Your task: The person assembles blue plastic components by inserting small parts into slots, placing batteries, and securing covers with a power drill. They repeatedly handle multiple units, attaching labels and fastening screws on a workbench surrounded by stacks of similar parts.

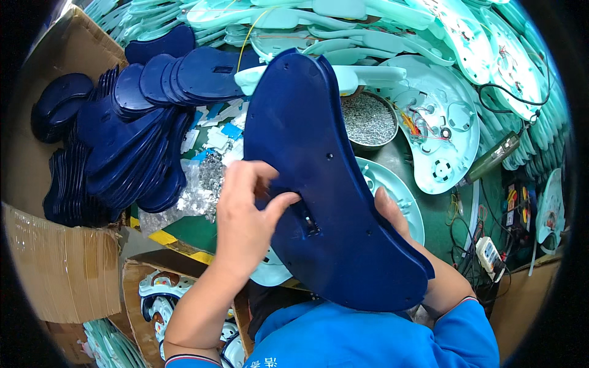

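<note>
A dark blue curved plastic panel (300, 122) is tilted upright in front of me, and a second blue edge shows along its right side. My right hand (392, 214) grips that side, most of its fingers hidden behind the plastic. Over the panel's left part is my left hand (242, 202), thumb apart from the bent, slightly blurred fingers. Its thumb tip lies by a rectangular slot (310, 226) with a small metallic-looking piece inside. Behind the panel, a pale mint shell (399, 190) is partly covered.
Stacked blue panels (129, 147) fill the left, beside a cardboard box (55, 257). A bowl of small screws (368, 119) stands behind. Mint shells with wires (445, 122) pile up back and right. A green electric screwdriver (494, 156) and a meter (489, 256) are at right.
</note>
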A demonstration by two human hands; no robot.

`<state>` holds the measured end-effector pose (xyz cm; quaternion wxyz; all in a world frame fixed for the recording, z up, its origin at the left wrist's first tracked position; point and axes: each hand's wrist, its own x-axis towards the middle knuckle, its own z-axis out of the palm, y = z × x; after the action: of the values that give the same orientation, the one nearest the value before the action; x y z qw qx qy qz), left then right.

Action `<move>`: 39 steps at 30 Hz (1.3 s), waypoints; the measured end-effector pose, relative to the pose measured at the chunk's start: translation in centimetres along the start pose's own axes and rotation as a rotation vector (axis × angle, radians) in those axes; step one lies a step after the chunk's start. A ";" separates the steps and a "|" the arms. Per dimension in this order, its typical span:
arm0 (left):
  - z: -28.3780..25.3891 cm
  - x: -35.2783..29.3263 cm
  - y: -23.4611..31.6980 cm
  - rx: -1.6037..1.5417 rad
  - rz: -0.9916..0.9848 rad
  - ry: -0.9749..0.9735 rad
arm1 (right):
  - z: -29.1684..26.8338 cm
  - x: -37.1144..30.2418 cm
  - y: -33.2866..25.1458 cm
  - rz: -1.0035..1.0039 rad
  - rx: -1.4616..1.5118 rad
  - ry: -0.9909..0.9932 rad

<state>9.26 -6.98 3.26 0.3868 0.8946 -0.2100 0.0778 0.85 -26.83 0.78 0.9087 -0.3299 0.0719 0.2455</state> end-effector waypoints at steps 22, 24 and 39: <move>2.8 -2.0 5.7 -0.979 0.018 -0.332 | -2.4 -1.2 -4.1 -0.961 -1.284 -0.023; 3.2 -2.0 5.5 -0.990 -0.011 -0.314 | -4.3 -0.7 -4.4 -1.012 -1.120 -0.018; 4.1 -1.9 7.6 -0.327 0.176 -0.726 | -16.2 -7.0 -13.3 -0.652 -3.147 0.076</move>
<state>4.11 -13.97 4.90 0.4164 0.7693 -0.4184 -0.2443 1.80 -48.68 -2.16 0.3081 0.8972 0.2881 0.1307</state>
